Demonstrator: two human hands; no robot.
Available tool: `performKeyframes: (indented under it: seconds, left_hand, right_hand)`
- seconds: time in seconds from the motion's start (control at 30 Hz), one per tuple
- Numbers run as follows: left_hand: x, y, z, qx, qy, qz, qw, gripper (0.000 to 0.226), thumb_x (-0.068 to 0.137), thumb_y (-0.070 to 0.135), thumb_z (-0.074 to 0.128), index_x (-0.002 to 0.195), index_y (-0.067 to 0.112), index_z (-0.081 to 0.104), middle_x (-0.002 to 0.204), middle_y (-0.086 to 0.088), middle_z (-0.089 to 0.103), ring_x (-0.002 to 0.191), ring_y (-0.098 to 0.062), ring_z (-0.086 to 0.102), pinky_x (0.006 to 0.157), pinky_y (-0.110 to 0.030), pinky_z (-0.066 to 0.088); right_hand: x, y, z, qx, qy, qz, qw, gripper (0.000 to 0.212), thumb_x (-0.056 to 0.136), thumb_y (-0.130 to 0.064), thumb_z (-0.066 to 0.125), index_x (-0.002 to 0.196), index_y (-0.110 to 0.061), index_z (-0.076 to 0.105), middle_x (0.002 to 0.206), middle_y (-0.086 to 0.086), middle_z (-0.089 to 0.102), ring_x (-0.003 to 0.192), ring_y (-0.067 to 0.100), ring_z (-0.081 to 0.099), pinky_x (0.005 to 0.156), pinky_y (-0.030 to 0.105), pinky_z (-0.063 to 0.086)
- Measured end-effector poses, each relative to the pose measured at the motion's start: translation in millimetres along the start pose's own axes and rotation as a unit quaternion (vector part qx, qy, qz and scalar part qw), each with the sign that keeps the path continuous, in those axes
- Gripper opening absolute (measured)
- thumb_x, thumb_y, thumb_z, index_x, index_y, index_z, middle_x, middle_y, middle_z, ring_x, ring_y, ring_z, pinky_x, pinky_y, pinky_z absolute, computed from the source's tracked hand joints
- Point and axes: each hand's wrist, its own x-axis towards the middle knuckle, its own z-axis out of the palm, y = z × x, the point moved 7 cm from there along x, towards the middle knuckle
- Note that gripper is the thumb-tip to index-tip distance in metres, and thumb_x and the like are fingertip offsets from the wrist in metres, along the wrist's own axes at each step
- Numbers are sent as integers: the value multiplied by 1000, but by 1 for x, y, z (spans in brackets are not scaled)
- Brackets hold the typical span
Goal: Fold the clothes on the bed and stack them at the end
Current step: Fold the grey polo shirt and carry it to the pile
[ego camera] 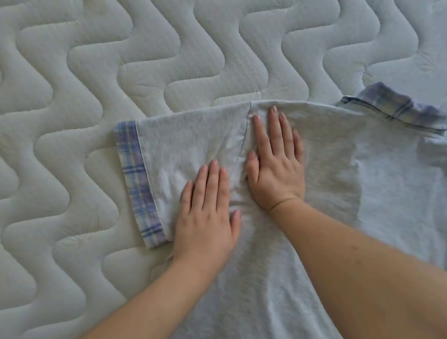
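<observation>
Grip: left hand (205,222), right hand (275,166) flat, holding nothing (pressing grey shirt (359,191) on mattress (87,60))

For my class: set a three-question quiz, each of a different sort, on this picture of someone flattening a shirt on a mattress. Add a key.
1. True or false: both hands lie flat, fingers straight, on the pale grey short-sleeved shirt.
2. Which pattern trims the shirt's sleeve cuff and collar? A) dots B) blue plaid C) red stripes
3. Fill in: the shirt lies on a white wave-quilted ______.

Key
1. True: the left hand presses the sleeve near the cuff, and the right hand presses beside the shoulder seam.
2. B
3. mattress
</observation>
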Motion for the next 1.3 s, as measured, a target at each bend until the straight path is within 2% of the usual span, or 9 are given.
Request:
performKeyframes:
  seconds: [0.23, 0.4, 0.5, 0.57, 0.67, 0.77, 1.0, 1.2, 1.3]
  left_hand:
    - [-2, 2, 32, 30, 42, -1, 999, 73, 97, 45, 24, 156, 4, 11, 165, -14, 6, 153, -26, 6, 123, -46, 7]
    - [-3, -2, 27, 59, -26, -17, 998, 74, 94, 50, 6, 154, 12, -13, 164, -6, -17, 151, -20, -16, 122, -45, -8]
    - [1, 1, 7, 58, -58, -57, 995, 73, 97, 48, 23, 157, 15, -1, 166, -3, -7, 152, -16, -10, 120, -49, -6]
    - [1, 24, -15, 45, 8, -46, 998, 67, 96, 35, 35, 157, 14, 16, 165, -6, 12, 152, -20, 7, 120, -50, 1]
    - [-5, 116, -18, 28, 66, 117, 991, 65, 92, 32, 37, 154, 15, 29, 161, -6, 28, 149, -22, 25, 119, -47, 13]
    - [-7, 211, 5, 17, 50, 231, 971, 59, 99, 37, 36, 154, 18, 29, 162, -5, 25, 150, -20, 20, 121, -42, 8]
    - [44, 372, 64, 28, 16, 244, 969, 61, 103, 40, 27, 158, 21, 9, 166, -2, 2, 152, -15, 1, 121, -38, -6]
    - [55, 380, 83, 23, 100, 233, 967, 65, 95, 40, 25, 157, 22, 20, 165, 0, 15, 152, -15, 12, 122, -42, 3]
    - [58, 379, 82, 31, 96, 237, 966, 65, 94, 42, 24, 157, 25, 17, 165, 2, 15, 151, -16, 13, 122, -45, 6]
  right_hand:
    - [0, -2, -1, 1, -8, 7, 1000, 64, 97, -42, 21, 157, -21, 14, 165, 3, 7, 151, 15, 4, 122, 36, 0]
    - [5, -4, -10, 28, -89, 0, 996, 64, 100, -43, 22, 157, -25, 1, 165, 0, -9, 150, 12, -11, 121, 36, -8]
    - [-7, 11, -34, 71, -117, -27, 990, 64, 100, -38, 32, 158, -25, 5, 165, 0, -4, 151, 13, -7, 119, 33, -9]
    - [-34, 49, -51, 53, -83, -4, 995, 66, 100, -35, 38, 157, -24, 8, 165, 0, 0, 151, 14, -3, 119, 32, -9]
    - [-100, 132, -77, 28, -38, 100, 994, 69, 97, -34, 42, 157, -24, 10, 165, 0, 3, 152, 16, -3, 119, 34, -9]
    - [-152, 201, -91, 37, -9, 174, 984, 66, 98, -33, 42, 157, -22, 14, 165, 1, 8, 152, 18, 1, 119, 35, -7]
    - [-238, 301, -89, 95, -21, 274, 957, 67, 97, -34, 49, 156, -20, 19, 164, 3, 11, 149, 19, 15, 118, 31, 9]
    - [-243, 339, -126, 191, 217, 230, 929, 40, 88, -9, 57, 127, -5, 61, 128, 12, 60, 119, 31, 55, 105, 41, 40]
    - [-222, 372, -131, 180, 194, 311, 913, 42, 93, -18, 55, 134, -12, 55, 132, 8, 56, 122, 29, 48, 102, 40, 33]
